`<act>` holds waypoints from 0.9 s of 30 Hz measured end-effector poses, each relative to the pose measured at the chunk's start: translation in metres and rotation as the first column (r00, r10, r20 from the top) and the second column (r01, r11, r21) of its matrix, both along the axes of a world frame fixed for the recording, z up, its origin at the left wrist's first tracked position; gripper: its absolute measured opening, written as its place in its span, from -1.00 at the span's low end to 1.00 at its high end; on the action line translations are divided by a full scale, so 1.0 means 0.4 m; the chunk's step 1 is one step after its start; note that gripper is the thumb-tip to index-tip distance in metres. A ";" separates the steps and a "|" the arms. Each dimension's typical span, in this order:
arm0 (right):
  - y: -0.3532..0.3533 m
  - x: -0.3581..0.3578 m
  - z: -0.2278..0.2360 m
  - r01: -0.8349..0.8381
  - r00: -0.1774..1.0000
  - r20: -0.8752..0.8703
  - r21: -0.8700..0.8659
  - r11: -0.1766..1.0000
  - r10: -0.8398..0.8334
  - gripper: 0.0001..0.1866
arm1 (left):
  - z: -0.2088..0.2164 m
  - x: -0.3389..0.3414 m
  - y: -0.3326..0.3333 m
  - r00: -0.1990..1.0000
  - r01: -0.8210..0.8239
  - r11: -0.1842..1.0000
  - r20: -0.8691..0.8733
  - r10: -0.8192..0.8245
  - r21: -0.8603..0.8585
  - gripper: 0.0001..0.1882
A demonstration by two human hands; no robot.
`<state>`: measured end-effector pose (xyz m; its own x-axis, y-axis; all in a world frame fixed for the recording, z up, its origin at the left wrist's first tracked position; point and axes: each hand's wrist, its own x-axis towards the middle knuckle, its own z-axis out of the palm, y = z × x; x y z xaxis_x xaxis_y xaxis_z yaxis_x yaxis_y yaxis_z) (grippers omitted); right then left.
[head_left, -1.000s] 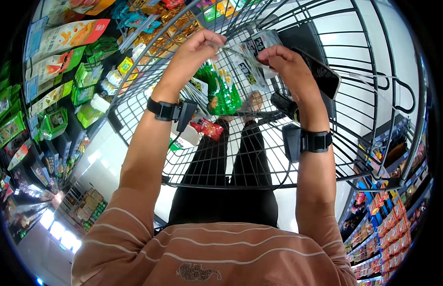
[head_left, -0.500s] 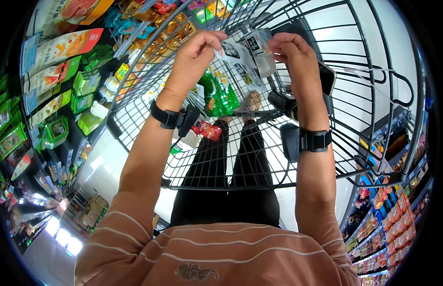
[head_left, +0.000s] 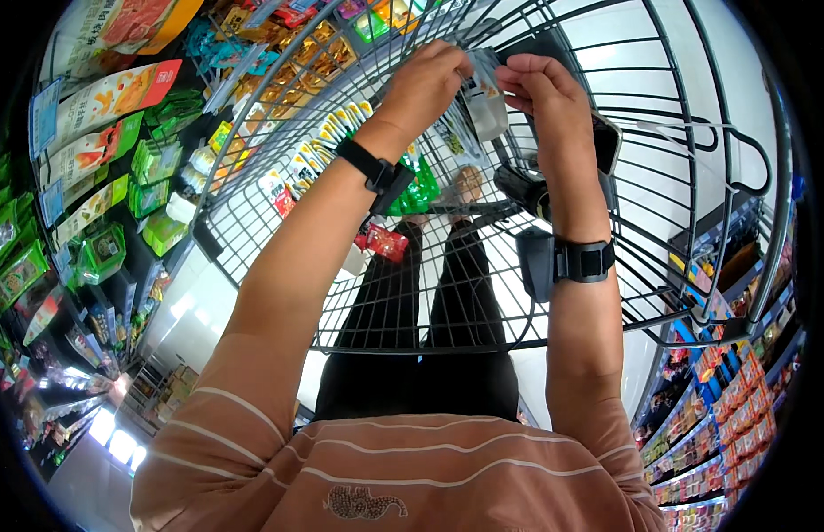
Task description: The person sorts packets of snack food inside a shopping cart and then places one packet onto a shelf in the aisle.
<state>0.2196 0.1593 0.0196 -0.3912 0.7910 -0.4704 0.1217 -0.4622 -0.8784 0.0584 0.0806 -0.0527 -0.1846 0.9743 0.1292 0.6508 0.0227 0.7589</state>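
Head view: a grey, partly clear packet (head_left: 489,108) hangs at one o'clock, within the outline of the wire cart (head_left: 736,332). The right hand (head_left: 551,91), also at one o'clock, pinches its edge. The left hand (head_left: 429,84), at twelve o'clock, has curled fingers against the packet's upper side; their grip cannot be told. A green packet (head_left: 420,188) lies at twelve, nearer centre.

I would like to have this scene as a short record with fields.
right hand: pinches the right edge of a translucent grey plastic packet
left hand: beside the packet's upper left edge; contact unclear
cart: black metal wire shopping cart
cart contents: shiny green plastic pouch, small shiny red pouch
to the left: green plastic packets on display
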 end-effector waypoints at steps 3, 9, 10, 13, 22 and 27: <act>0.002 0.005 -0.007 -0.017 1.000 0.005 0.026 1.000 0.017 -0.74 | -0.017 0.006 0.004 0.998 -0.060 0.997 -0.016 0.061 0.043 -0.80; 0.003 0.005 -0.013 -0.005 1.000 -0.008 0.001 1.000 0.005 -0.73 | -0.144 -0.016 -0.086 0.980 -0.155 0.933 0.071 0.187 -0.325 -0.72; 0.001 0.002 -0.009 -0.011 1.000 -0.004 0.007 1.000 0.011 -0.73 | -0.169 -0.013 -0.109 0.985 -0.136 0.905 0.039 0.165 -0.404 -0.69; -0.005 -0.002 -0.008 -0.013 1.000 -0.001 0.003 1.000 0.013 -0.73 | -0.239 -0.002 -0.153 0.991 -0.106 0.888 0.028 0.132 -0.448 -0.69; -0.008 -0.004 -0.003 -0.033 0.999 0.021 0.001 0.999 0.033 -0.74 | -0.299 -0.016 -0.161 0.995 -0.054 0.817 0.037 0.091 -0.574 -0.63; -0.005 0.001 -0.011 -0.042 0.999 0.013 -0.003 0.999 0.042 -0.74 | -0.291 -0.001 -0.154 0.995 -0.065 0.816 0.024 0.096 -0.574 -0.56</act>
